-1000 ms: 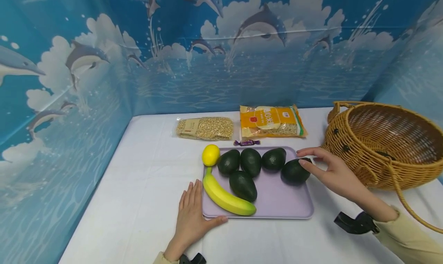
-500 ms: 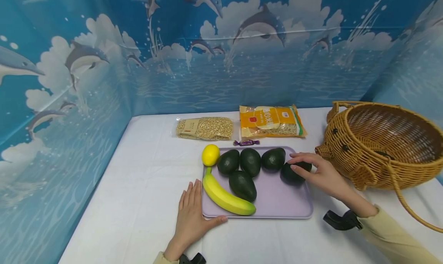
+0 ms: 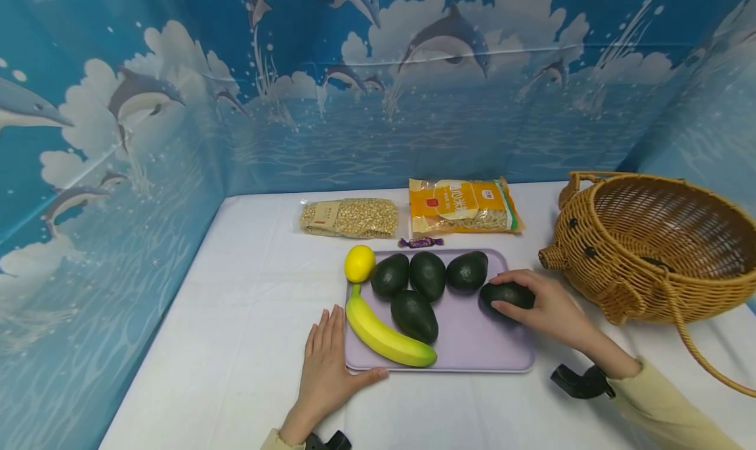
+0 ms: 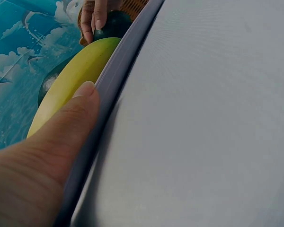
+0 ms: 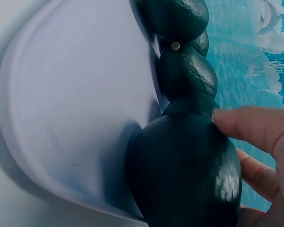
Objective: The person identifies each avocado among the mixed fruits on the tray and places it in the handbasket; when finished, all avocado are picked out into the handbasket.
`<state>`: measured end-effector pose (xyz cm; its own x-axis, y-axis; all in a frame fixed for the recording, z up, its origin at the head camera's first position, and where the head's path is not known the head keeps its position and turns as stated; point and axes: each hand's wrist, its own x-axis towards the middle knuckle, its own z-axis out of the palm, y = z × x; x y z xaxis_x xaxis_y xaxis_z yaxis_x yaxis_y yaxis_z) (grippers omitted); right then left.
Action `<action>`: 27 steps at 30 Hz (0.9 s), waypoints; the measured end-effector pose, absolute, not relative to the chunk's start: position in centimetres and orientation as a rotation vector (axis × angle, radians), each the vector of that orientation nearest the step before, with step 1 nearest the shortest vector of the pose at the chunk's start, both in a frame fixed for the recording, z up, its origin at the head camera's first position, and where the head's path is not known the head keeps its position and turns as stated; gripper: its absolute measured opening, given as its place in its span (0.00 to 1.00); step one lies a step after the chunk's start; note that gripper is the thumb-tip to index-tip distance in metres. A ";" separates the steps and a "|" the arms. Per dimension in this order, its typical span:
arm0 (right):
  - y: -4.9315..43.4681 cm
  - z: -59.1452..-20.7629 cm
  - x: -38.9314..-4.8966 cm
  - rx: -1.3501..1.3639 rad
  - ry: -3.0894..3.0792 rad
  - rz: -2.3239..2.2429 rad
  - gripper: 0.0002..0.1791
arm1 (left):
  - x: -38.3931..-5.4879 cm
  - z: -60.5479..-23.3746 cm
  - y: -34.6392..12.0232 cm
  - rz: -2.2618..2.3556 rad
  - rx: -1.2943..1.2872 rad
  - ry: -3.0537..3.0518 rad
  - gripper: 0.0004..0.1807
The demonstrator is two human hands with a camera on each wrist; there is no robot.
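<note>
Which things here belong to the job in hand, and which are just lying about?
In the job, it seems:
rightmost avocado, in the right grip
lilac tray

Apparently just lying about:
banana
lemon
four other avocados
orange bag
clear bag
wrapped sweet
wicker basket, though that may matter later

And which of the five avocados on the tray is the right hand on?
The rightmost avocado, nearest the wicker basket: the right hand holds it, while no hand touches the other four avocados.

Avocados (image 3: 428, 276) and banana (image 3: 386, 335) on tray (image 3: 472, 345), lemon (image 3: 359, 264) at far left corner, basket (image 3: 605, 276) right, bags (image 3: 360, 218) behind
</note>
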<state>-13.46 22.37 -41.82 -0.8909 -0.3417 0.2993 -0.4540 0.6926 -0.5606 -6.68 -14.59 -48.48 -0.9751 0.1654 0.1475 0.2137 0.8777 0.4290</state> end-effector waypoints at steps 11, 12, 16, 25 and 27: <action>22.8 -41.4 -12.5 0.573 -2.863 0.858 0.33 | -6.7 -48.4 -14.4 -0.703 -0.303 -2.912 0.68; 22.9 -41.4 -12.5 0.564 -2.878 0.845 0.35 | -6.7 -48.4 -14.4 -0.698 -0.304 -2.914 0.68; 23.1 -41.3 -12.2 0.533 -2.921 0.780 0.38 | -6.7 -48.2 -14.5 -0.690 -0.299 -2.937 0.68; 22.8 -41.8 -11.7 0.452 -2.923 0.739 0.39 | -6.6 -48.2 -14.6 -0.696 -0.272 -2.984 0.69; 22.8 -42.0 -11.6 0.437 -2.913 0.742 0.39 | -6.6 -48.2 -14.6 -0.703 -0.273 -2.982 0.69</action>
<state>-11.56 22.79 -42.02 -0.9534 -0.2499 0.1692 -0.3004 0.8397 -0.4524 -6.61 -14.60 -48.22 -0.9821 0.1572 0.1039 0.1871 0.8800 0.4366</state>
